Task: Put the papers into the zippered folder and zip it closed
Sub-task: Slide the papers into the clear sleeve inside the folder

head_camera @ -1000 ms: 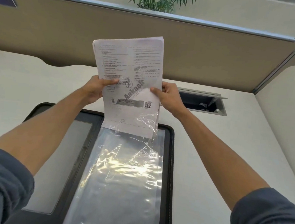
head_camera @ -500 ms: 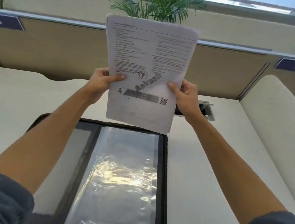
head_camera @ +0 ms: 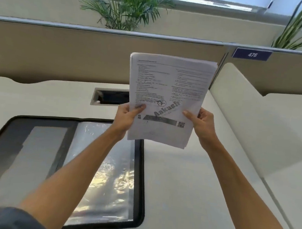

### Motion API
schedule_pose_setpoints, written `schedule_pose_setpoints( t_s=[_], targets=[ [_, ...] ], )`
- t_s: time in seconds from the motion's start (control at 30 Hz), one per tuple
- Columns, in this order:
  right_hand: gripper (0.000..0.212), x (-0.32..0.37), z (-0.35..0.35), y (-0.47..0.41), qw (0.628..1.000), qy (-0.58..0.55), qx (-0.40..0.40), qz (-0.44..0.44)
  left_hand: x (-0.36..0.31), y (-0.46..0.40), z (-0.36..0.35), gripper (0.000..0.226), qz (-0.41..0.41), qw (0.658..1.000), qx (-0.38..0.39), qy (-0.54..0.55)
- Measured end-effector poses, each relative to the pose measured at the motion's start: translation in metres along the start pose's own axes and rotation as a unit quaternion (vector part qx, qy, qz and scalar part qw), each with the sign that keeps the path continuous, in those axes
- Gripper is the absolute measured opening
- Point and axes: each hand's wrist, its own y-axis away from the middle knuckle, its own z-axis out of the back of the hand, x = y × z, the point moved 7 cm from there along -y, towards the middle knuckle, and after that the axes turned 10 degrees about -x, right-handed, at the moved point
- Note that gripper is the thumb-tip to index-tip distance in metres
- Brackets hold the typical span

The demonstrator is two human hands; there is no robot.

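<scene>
Fingers of both hands closed on a stack of printed papers, pinching its lower part from either side. Left hand on the stack's left edge, thumb flat across the front page, remaining fingers hidden behind the sheets. Right hand on the right edge, thumb likewise pressed on the front, fingers curled around the back. Stack held upright and raised in the air, tilted slightly, top page facing the viewer: two columns of small blurred print, a diagonal "Aakash" watermark, a dark strip and a QR code near the bottom. Bottom edge of the sheets hanging clear of the desk, overlapping only the far right corner of the folder in this view.

Zippered folder lying open and flat on the pale desk, below and to the left of the papers, not touching them. Black zip border all round; grey panel on the left half, shiny clear plastic sleeves on the right half, partly crossed by the left forearm. Beige partition behind the desk, with a blue tag reading "476" and leafy plants above.
</scene>
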Motion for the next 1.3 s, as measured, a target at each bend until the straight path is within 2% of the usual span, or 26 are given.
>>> schedule_pose_setpoints(
  t_s=[0.2, 0.3, 0.37, 0.5, 0.9, 1.07, 1.3],
  targets=[
    [0.015, -0.017, 0.053, 0.029, 0.998, -0.008, -0.064, 0.0, 0.031, 0.032, -0.043, 0.028, 0.021, 1.0, 0.016, 0.016],
    [0.014, -0.021, 0.073, 0.037, 0.997, -0.008, -0.078, 0.001, 0.04, 0.041, -0.057, 0.019, 0.027, 0.999, 0.03, 0.034],
    [0.015, -0.026, 0.082, 0.042, 0.997, 0.003, -0.075, -0.007, 0.049, 0.045, -0.062, 0.016, 0.03, 0.998, 0.046, 0.019],
    [0.017, -0.041, 0.092, 0.052, 0.996, 0.042, -0.067, -0.027, 0.071, 0.057, -0.07, 0.032, 0.036, 0.995, 0.085, -0.038],
    [0.014, -0.059, 0.094, 0.059, 0.997, 0.039, -0.043, -0.042, 0.074, 0.06, -0.075, 0.027, 0.052, 0.996, 0.049, -0.06],
    [0.02, -0.05, 0.086, 0.049, 0.997, 0.026, 0.021, -0.075, 0.061, 0.05, -0.064, 0.026, 0.087, 0.99, 0.069, -0.092],
    [0.021, -0.063, 0.051, 0.054, 0.982, 0.016, 0.108, -0.157, 0.059, 0.042, -0.034, 0.022, 0.167, 0.978, 0.105, -0.075]
  ],
)
